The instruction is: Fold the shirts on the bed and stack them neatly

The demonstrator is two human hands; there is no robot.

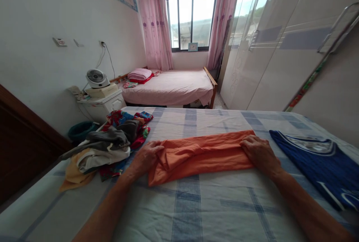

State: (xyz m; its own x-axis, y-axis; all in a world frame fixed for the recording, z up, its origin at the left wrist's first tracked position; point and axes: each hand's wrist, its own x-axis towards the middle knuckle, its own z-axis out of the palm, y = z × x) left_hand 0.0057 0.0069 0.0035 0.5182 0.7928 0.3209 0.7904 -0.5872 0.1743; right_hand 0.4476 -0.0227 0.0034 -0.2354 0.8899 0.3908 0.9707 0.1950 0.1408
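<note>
A folded orange garment (207, 156) lies as a long strip across the bed before me, wrinkled toward its left end. My left hand (147, 158) is closed on its upper left edge, fingertips on the fabric. At the other end, my right hand (259, 154) grips the upper right part with curled fingers. To the right of that hand lies a blue jersey (311, 159) with white trim and white lettering, spread flat. Left of my left hand sits a jumbled heap of clothes (112, 141) in grey, white, yellow and red floral cloth.
The large bed has a blue and white patterned sheet (215, 212). Beyond it stands a smaller bed (174, 85) with pink bedding below the window. A white nightstand (106, 101) with a fan (97, 78) is at the left; a glossy wardrobe (263, 70) lines the right.
</note>
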